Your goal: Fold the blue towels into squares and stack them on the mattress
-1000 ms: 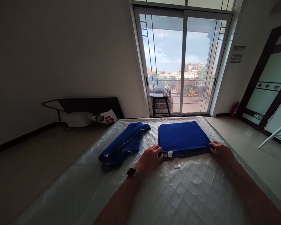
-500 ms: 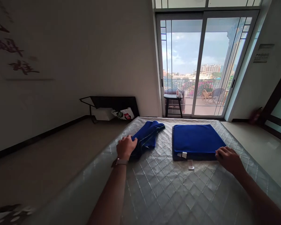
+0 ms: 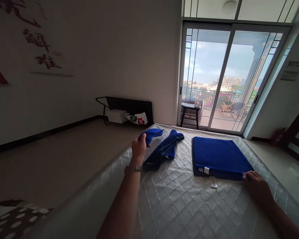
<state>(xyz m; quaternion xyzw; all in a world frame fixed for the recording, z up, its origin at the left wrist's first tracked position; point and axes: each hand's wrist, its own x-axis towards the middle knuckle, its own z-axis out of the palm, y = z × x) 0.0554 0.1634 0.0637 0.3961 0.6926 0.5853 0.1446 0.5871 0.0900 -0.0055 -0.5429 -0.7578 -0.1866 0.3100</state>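
My left hand (image 3: 139, 146) is closed on a piece of blue cloth (image 3: 152, 133), raised off the bed at its left side. Just right of it, a crumpled blue cloth with dark edging (image 3: 165, 151) lies loose on the quilted silver mattress (image 3: 179, 205). A flat, squared blue fabric bundle (image 3: 220, 156) rests further right, with a white label (image 3: 206, 170) on its front edge. At this bundle's front right corner, my right hand (image 3: 256, 186) has its fingers curled against the edge, seemingly gripping it. A small pale tag (image 3: 213, 183) lies in front of the bundle.
Beyond the mattress a dark stool (image 3: 190, 108) stands by the sliding glass door (image 3: 206, 73). A black-framed piece of furniture (image 3: 129, 103) with a white box (image 3: 117, 116) and a printed bag (image 3: 137, 118) is against the wall. Polka-dot fabric (image 3: 17, 219) shows at lower left.
My left hand has lifted a blue cloth up and left, apart from the crumpled one beside it. My right hand stays at the bundle's corner. The view has shifted left.
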